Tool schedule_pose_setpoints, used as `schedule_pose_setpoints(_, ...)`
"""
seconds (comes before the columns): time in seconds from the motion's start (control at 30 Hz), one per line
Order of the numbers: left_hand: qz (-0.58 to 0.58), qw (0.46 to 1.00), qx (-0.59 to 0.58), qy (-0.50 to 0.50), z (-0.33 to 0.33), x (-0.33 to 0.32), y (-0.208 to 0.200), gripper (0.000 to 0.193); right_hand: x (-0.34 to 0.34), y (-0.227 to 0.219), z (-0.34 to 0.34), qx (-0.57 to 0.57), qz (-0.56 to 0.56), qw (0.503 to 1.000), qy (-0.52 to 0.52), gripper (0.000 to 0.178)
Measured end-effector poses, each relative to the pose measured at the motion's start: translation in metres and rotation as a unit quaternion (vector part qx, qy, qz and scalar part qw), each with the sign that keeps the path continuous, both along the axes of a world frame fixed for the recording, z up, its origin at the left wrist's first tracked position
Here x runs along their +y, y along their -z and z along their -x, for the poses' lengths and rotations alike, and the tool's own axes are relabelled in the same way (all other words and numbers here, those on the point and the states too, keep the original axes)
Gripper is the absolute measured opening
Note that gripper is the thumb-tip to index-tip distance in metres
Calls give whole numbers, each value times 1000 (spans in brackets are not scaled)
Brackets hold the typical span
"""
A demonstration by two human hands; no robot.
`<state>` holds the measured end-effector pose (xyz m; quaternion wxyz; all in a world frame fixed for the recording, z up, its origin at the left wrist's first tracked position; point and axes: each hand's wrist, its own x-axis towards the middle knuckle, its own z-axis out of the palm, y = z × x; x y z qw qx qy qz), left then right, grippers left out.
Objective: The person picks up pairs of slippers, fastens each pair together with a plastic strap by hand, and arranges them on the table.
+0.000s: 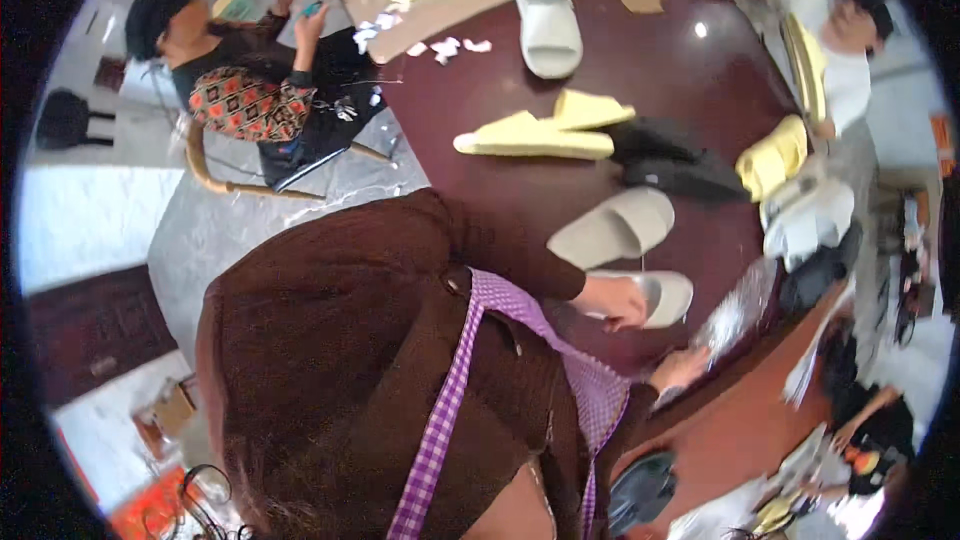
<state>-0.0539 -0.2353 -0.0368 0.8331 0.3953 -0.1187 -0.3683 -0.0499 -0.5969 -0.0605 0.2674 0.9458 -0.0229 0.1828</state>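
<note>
My left hand (618, 303) is over the heel end of a light grey slide slipper (672, 296), its fingers curled at the slipper's edge. The matching grey slipper (620, 228) lies just beyond it on the dark red table (480, 60). To the right, my right hand (683, 368) has its fingers closed at the near end of a crumpled clear plastic bag (740, 308) by the table's edge. My brown sleeves and purple checked apron (440, 440) hide part of the near side.
Pale yellow slippers (535, 137), black slippers (680, 162) and a whitish slipper (548, 25) lie farther back. White scraps (445, 48) are at the far left. A person sits on the left (250, 90); another at the far right (845, 50) is beside a yellow slipper (803, 70).
</note>
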Motion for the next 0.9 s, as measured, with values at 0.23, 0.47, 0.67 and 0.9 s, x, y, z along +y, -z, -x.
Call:
schedule_pose_setpoints(0.23, -52, 998, 8, 42, 43, -7, -1, 18, 98, -103, 114, -13, -435, 897, 84, 32)
schedule_pose_setpoints(0.47, -100, 973, -205, 29, 50, -28, 38, 22, 250, -69, 93, 73, -753, 646, 102, 22)
schedule_pose_setpoints(0.67, -315, 798, -483, -177, 12, 46, 45, 17, 250, -65, 20, 112, -789, 602, 33, 18)
schedule_pose_setpoints(0.9, -544, 558, -518, -354, -25, 204, 20, 6, 347, -62, -103, 212, -864, 456, -14, 23)
